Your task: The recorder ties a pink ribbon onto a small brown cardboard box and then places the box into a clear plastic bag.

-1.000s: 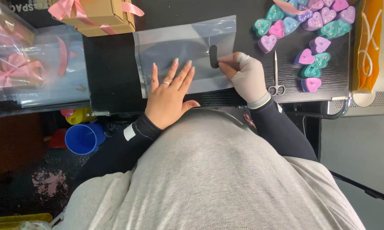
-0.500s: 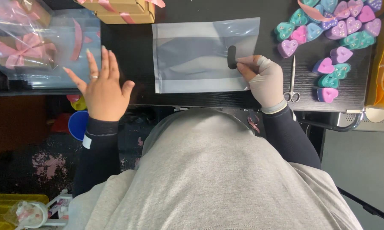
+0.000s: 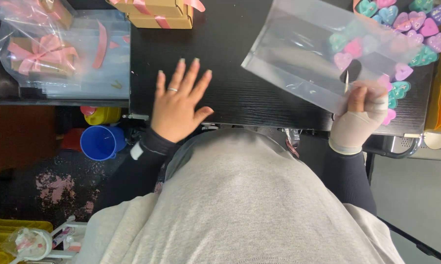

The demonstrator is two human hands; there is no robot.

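Note:
My right hand (image 3: pixel 360 117), in a beige wrap, pinches the near edge of a clear plastic bag (image 3: pixel 308 54) and holds it lifted and tilted over the right side of the black table (image 3: pixel 230 58). Behind the bag lie several pastel heart-shaped pieces (image 3: pixel 416 29) in pink, purple and teal, some seen through the plastic. My left hand (image 3: pixel 179 102), wearing a ring, rests flat with fingers spread on the table's front left part, holding nothing.
Brown gift boxes with pink ribbon (image 3: pixel 157 12) sit at the table's back. A clear bin (image 3: pixel 59 54) on the left holds a bagged box with a pink bow. A blue cup (image 3: pixel 102 142) and a yellow pot (image 3: pixel 103 115) stand below.
My right hand has lifted the clear bag off the table and swung it right, over the hearts. My left hand has come back from the left bin onto the table.

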